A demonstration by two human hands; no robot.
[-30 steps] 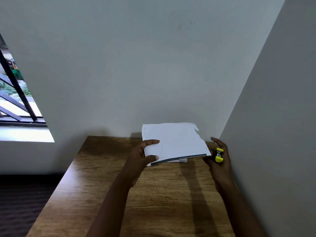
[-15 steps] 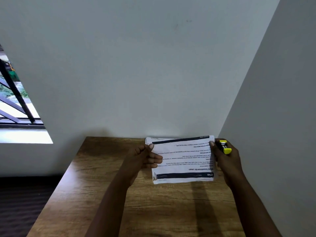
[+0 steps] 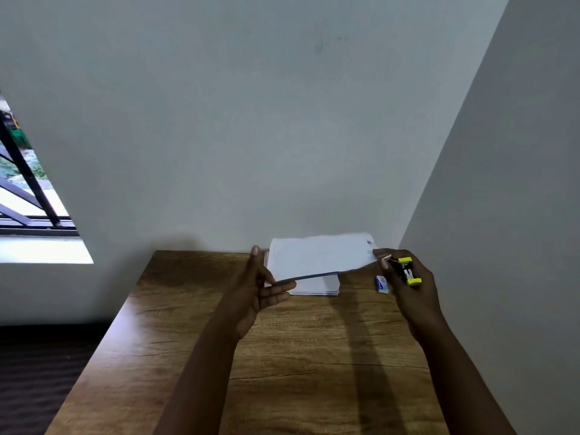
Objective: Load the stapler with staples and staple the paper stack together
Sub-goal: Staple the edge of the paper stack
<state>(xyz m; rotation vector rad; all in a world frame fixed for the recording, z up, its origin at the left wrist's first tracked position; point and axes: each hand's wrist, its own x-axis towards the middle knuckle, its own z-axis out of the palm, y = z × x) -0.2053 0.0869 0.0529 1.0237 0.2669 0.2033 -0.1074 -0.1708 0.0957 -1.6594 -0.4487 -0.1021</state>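
A thin white paper stack [image 3: 320, 255] is held in the air above the wooden table [image 3: 282, 356], blank side up and tilted. My left hand [image 3: 257, 287] pinches its near left corner. My right hand [image 3: 408, 284] grips a small black and yellow stapler [image 3: 406, 271] and also pinches the stack's right corner with thumb and forefinger. A second pile of white sheets [image 3: 323, 285] lies flat on the table under the held stack. A small white and blue staple box [image 3: 382, 283] lies on the table beside my right hand.
The table stands in a corner, with a pale wall behind it and another close on the right. A barred window [image 3: 28, 196] is at the far left. Dark floor [image 3: 40, 372] lies left of the table.
The held stack has turned from its printed side facing me to its blank side up, and both hands have lifted it a little. The staple box has come into sight.
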